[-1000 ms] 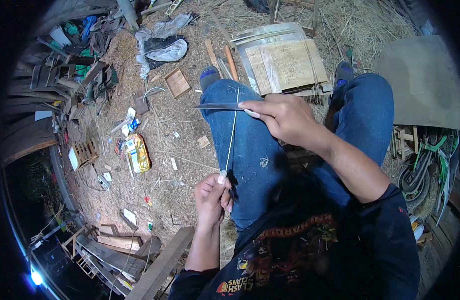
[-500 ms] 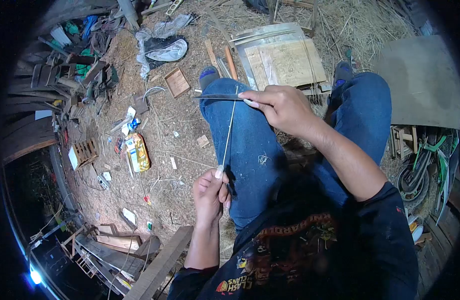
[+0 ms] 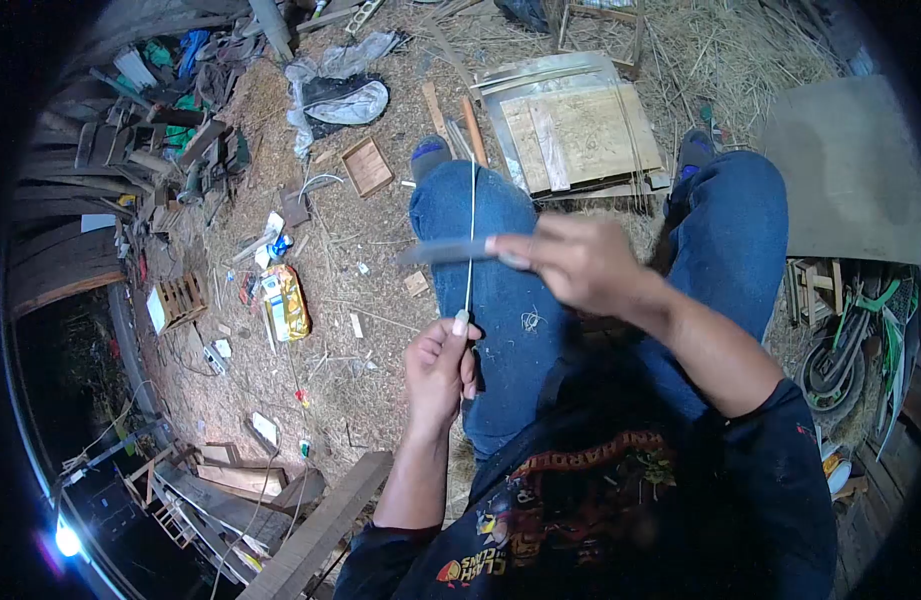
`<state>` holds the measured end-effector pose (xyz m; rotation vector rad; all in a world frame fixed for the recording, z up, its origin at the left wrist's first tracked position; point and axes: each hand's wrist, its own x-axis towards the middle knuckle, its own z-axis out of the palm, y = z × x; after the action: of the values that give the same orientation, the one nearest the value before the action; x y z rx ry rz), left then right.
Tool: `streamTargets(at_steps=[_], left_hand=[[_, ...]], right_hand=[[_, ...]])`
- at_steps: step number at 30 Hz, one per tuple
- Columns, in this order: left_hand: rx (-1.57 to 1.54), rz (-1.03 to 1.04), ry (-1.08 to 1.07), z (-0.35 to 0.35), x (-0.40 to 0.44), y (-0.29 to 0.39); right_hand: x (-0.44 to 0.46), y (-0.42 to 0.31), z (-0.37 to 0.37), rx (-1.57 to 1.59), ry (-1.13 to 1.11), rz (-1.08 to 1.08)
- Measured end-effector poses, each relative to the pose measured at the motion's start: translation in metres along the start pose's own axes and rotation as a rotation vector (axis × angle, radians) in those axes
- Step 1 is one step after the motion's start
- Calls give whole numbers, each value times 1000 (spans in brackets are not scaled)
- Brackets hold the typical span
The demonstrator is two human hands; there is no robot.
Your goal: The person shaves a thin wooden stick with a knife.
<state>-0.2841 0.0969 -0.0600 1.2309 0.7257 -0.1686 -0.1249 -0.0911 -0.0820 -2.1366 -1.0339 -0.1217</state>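
Note:
My left hand [image 3: 439, 368] pinches the lower end of a thin pale strip [image 3: 472, 215], which points up over my left thigh in blue jeans [image 3: 515, 350]. A small whitish piece shows at its fingertips. In my right hand [image 3: 590, 262] is a knife [image 3: 445, 251], its blade blurred by motion and lying across the strip, roughly level, with the tip to the left. Whether the blade touches the strip I cannot tell. A small curl of shavings [image 3: 530, 320] lies on the jeans.
Boards [image 3: 580, 130] lie on the ground between my feet. To the left are a small wooden box [image 3: 367, 166], a yellow packet [image 3: 285, 302] and a slatted wooden piece [image 3: 180, 301]. A wooden beam [image 3: 320, 525] stands near my left elbow. A grey sheet [image 3: 845, 165] is at right.
The knife has moved down along the strip, closer to my left hand. My left hand has shifted slightly up and right. The whole view has shifted a little.

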Motion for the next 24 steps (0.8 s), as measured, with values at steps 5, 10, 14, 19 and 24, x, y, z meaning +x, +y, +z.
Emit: streamTargets(at_steps=[5, 10, 14, 19, 24], left_hand=[[107, 17, -6, 3, 15, -2], [79, 44, -33, 1, 19, -6], [59, 42, -25, 3, 16, -6], [44, 56, -39, -1, 16, -8], [73, 63, -61, -7, 13, -9]], right_hand=[[-4, 16, 13, -92, -40, -5], [-1, 14, 6, -58, -91, -102], [13, 25, 3, -116, -63, 50], [11, 21, 4, -162, -159, -28], [13, 14, 1, -123, -80, 1]])
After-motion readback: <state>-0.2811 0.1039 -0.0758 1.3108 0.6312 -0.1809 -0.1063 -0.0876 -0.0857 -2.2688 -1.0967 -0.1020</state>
